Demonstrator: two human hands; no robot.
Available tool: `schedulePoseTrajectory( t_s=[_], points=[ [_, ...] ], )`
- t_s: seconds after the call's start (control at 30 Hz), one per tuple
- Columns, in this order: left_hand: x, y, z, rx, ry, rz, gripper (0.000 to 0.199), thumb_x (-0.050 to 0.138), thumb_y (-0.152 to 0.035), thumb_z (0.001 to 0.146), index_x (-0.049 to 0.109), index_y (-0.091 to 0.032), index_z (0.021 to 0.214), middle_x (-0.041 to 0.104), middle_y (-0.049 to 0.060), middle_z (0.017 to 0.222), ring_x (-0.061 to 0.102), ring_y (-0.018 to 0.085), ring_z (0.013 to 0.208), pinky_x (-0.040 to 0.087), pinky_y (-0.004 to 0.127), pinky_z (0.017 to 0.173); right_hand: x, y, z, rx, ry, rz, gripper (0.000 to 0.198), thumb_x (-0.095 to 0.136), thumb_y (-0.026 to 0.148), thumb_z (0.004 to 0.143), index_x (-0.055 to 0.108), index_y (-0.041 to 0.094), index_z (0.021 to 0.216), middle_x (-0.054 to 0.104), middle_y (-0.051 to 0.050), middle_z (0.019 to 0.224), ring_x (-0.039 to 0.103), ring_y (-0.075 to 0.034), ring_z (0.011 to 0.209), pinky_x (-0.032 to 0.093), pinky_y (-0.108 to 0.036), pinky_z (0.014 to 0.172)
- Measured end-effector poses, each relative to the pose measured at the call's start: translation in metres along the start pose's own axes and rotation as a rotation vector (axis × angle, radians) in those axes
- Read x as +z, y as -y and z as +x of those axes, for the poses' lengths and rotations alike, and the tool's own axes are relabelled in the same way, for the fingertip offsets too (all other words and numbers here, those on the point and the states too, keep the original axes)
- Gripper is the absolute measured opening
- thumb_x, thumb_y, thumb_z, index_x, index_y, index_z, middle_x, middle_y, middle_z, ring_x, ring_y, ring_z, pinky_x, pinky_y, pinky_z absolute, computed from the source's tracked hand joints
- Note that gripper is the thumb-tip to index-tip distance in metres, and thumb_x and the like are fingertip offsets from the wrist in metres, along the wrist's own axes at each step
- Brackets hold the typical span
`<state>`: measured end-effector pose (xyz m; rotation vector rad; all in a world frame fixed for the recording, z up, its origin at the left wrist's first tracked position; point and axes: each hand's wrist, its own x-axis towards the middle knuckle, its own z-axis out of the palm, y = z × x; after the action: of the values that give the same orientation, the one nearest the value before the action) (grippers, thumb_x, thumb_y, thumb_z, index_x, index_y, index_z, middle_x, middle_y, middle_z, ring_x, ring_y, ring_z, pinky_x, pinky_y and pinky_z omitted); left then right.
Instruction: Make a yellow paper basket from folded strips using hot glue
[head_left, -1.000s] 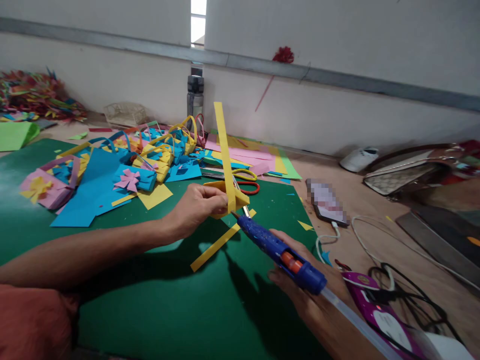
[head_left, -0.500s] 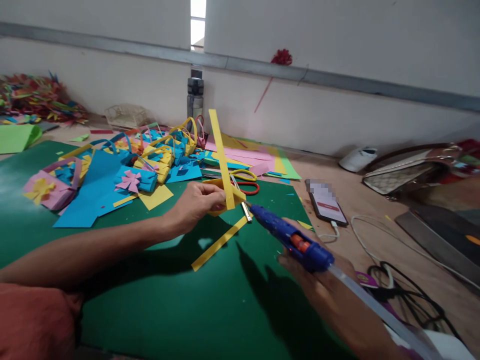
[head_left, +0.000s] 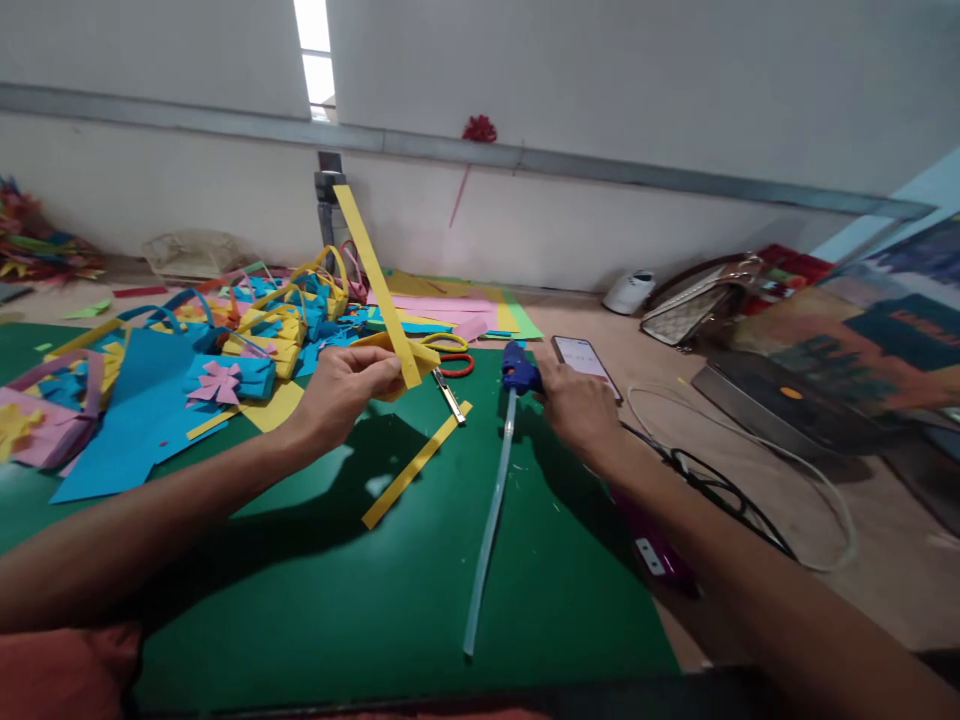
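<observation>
Left hand (head_left: pixel 334 390) pinches yellow paper (head_left: pixel 379 290), right hand (head_left: pixel 581 410) grips a glue gun (head_left: pixel 517 370), green mat (head_left: pixel 360 610) below, pale wall (head_left: pixel 600 70) beyond.

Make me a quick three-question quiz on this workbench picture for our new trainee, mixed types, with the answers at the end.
1. Multiple choice: What is the right hand touching?
A. a handbag
B. a blue glue gun
C. a bottle

2. True or false: The paper held by the left hand is pink.

3. Fill in the blank: The flower on the foremost blue folded piece is ____.

Key:
1. B
2. False; it is yellow.
3. pink
</observation>
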<state>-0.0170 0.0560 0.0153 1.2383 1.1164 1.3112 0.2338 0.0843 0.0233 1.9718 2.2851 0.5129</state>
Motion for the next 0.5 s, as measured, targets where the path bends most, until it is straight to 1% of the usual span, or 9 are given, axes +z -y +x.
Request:
schedulePoseTrajectory(
  t_s=[0.13, 0.23, 0.3, 0.4, 0.47, 0.5],
  points=[
    [0.003, 0.000, -0.006, -0.028, 0.061, -0.025, 0.022, 0.066, -0.036, 0.068, 0.070, -0.014, 0.074, 0.068, 0.004, 0.075, 0.061, 0.014, 0.071, 0.049, 0.025, 0.071, 0.011, 0.010, 0.000, -0.083, 0.052, 0.030, 0.053, 0.041, 0.008, 0.079, 0.035, 0.009, 0.132, 0.065, -0.016, 0.099, 0.060, -0.027, 0.091, 0.040, -0.034, 0.075],
    [0.005, -0.002, -0.012, -0.036, 0.149, -0.007, 0.024, 0.064, -0.037, 0.071, 0.070, -0.015, 0.076, 0.068, 0.004, 0.077, 0.061, 0.014, 0.076, 0.049, 0.025, 0.074, 0.017, 0.010, -0.003, -0.149, 0.075, 0.061, 0.054, 0.045, 0.007, 0.076, 0.038, 0.010, 0.130, 0.061, -0.016, 0.106, 0.056, -0.026, 0.098, 0.038, -0.035, 0.082],
    [0.006, -0.005, -0.016, -0.021, 0.207, 0.046, 0.025, 0.061, -0.038, 0.074, 0.070, -0.015, 0.079, 0.067, 0.003, 0.076, 0.060, 0.013, 0.075, 0.048, 0.024, 0.073, 0.017, 0.008, -0.005, -0.188, 0.077, 0.079, 0.055, 0.049, 0.008, 0.073, 0.041, 0.012, 0.128, 0.059, -0.016, 0.110, 0.054, -0.027, 0.102, 0.036, -0.037, 0.084],
    [0.008, -0.012, -0.022, 0.042, 0.238, 0.186, 0.025, 0.056, -0.035, 0.077, 0.069, -0.014, 0.079, 0.064, 0.002, 0.072, 0.056, 0.011, 0.068, 0.044, 0.022, 0.066, 0.009, 0.008, -0.009, -0.243, 0.072, 0.109, 0.053, 0.056, 0.008, 0.068, 0.049, 0.016, 0.121, 0.058, -0.014, 0.113, 0.052, -0.029, 0.103, 0.034, -0.042, 0.087],
    [0.010, -0.016, -0.025, 0.094, 0.234, 0.295, 0.024, 0.054, -0.031, 0.078, 0.068, -0.013, 0.076, 0.061, 0.001, 0.066, 0.050, 0.010, 0.060, 0.040, 0.020, 0.057, -0.004, 0.011, -0.014, -0.266, 0.062, 0.152, 0.044, 0.057, 0.011, 0.071, 0.055, 0.017, 0.114, 0.060, -0.012, 0.110, 0.053, -0.028, 0.102, 0.034, -0.040, 0.088],
    [0.011, -0.017, -0.027, 0.120, 0.237, 0.346, 0.024, 0.052, -0.030, 0.078, 0.067, -0.012, 0.073, 0.058, 0.000, 0.062, 0.047, 0.009, 0.056, 0.036, 0.019, 0.053, -0.011, 0.014, -0.017, -0.263, 0.055, 0.186, 0.035, 0.055, 0.015, 0.075, 0.058, 0.017, 0.109, 0.062, -0.011, 0.106, 0.055, -0.026, 0.099, 0.036, -0.038, 0.085]
  ],
)
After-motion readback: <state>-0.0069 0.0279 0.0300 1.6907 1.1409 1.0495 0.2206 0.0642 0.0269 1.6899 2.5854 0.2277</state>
